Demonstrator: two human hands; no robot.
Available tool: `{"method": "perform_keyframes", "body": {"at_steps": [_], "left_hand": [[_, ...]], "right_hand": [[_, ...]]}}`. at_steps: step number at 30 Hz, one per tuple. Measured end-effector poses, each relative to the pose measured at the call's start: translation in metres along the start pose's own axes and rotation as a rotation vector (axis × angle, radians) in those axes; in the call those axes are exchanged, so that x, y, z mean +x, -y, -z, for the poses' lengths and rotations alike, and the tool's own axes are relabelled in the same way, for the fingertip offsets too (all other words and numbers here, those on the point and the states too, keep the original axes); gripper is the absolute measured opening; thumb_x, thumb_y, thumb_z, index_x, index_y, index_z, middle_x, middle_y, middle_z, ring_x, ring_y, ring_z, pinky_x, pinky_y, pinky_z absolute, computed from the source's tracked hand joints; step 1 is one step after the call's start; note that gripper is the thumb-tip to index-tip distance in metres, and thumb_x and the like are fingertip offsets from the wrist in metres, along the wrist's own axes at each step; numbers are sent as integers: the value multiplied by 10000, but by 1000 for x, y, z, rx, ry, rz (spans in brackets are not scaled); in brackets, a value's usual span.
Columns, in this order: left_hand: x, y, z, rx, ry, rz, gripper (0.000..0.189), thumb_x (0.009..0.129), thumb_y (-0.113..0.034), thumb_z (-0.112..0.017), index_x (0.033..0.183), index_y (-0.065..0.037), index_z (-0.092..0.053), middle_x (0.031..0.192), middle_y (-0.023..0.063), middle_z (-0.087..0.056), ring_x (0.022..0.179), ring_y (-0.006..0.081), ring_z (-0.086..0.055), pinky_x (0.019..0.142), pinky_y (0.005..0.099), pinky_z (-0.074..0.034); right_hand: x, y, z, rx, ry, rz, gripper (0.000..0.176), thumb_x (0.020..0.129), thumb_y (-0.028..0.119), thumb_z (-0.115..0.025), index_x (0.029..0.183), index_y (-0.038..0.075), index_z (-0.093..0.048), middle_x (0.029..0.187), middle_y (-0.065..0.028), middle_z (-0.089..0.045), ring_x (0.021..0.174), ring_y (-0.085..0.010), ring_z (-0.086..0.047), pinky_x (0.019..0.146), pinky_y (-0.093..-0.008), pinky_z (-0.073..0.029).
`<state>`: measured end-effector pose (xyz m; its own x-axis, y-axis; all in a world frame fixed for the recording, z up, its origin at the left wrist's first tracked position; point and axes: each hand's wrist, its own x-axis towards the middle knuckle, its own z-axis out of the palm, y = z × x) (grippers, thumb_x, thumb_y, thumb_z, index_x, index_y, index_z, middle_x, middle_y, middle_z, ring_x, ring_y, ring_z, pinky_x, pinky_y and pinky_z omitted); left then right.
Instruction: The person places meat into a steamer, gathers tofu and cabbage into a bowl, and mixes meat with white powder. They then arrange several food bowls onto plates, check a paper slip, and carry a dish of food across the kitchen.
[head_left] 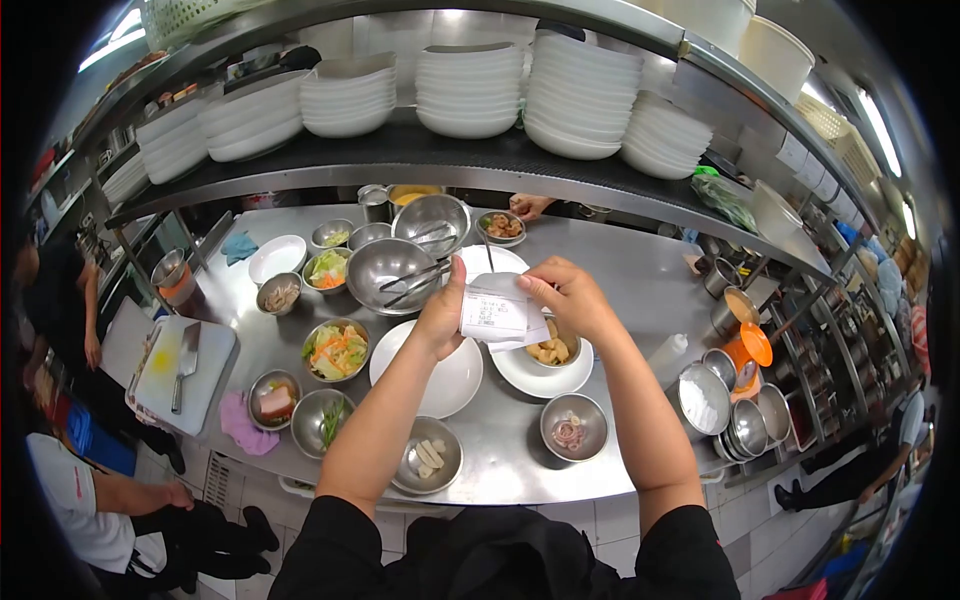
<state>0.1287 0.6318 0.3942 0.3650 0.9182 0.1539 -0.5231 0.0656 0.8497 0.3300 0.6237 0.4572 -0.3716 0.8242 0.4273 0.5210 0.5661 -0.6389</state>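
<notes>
My left hand [440, 312] and my right hand [572, 298] both grip a small stack of printed paper slips [494, 318] above the steel table. My right thumb presses on the slips' upper edge. Under them, partly hidden, are a white plate [425, 393] and another plate [540, 386] bearing a bowl of pale yellow chunks [552, 350]. Just left of my left hand, tongs [420, 285] lie across a large steel bowl [385, 262]. Near my forearms sit a bowl of pale sticks [430, 456] and a bowl of sliced pinkish rings [573, 428].
Bowls of shredded vegetables [337, 352] and meat [276, 400] stand left. A cleaver [186, 365] lies on a white cutting board [165, 385]. Stacked white bowls [470, 95] fill the overhead shelf. A co-worker's hand [530, 205] reaches a far bowl [502, 228]. Other people stand at both sides.
</notes>
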Motion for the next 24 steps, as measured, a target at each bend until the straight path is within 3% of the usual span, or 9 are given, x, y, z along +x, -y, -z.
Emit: {"method": "perform_keyframes", "body": {"at_steps": [17, 24], "left_hand": [[-6, 12, 7, 21, 43, -18, 880, 810, -725, -366, 1232, 41, -458, 1134, 149, -589, 1047, 207, -591, 867, 329, -489], [-9, 14, 5, 16, 67, -30, 866, 808, -718, -373, 1283, 4, -420, 1192, 131, -559, 1089, 208, -567, 891, 330, -478]], "right_hand": [[-14, 14, -6, 18, -66, 69, 243, 854, 249, -644, 870, 10, -682, 806, -67, -597, 758, -167, -562, 678, -285, -451], [-19, 15, -6, -5, -69, 52, 241, 853, 248, -646, 867, 9, -682, 806, -68, -598, 748, -167, -564, 676, -286, -452]]}}
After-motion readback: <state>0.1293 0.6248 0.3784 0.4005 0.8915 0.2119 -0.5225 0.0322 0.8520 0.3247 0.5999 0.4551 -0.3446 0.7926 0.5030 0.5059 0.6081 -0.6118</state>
